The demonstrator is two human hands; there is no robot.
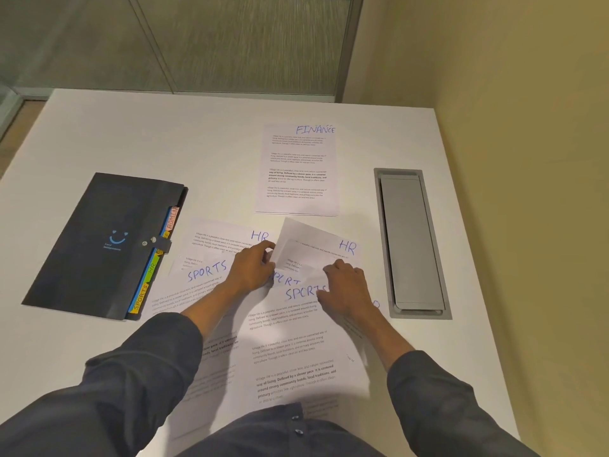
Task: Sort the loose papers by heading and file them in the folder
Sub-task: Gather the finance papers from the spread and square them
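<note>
Left hand [252, 267]: fingers curled, pinching the left edge of the right-hand HR sheet [324, 247], which lifts slightly off the pile at that corner

Right hand [346, 285]: knuckles up, fingers bent down onto the same overlap of sheets, just below the HR heading; whether it grasps a sheet or only presses on it cannot be told

Second HR sheet [227, 239]: just left of the left hand, partly under a SPORTS sheet [206, 272]

Further SPORTS sheets [290, 328]: fanned toward the person, overlapping one another; at least three SPORTS headings show, one half covered between the hands

FINANCE pile [298, 169]: squared up, set apart at the far side of the table [197, 133]; edges suggest more than one sheet

Folder [102, 242]: dark expanding type, far left, clasp fastened, coloured tabs reading ADMIN, HR, SPORTS along its right edge

Metal cable hatch [412, 242]: right of the papers, lid closed

Progress, as judged: FINANCE appears gathered; HR is being collected now; SPORTS is unsorted; nothing visibly filed, folder not yet opened
</note>
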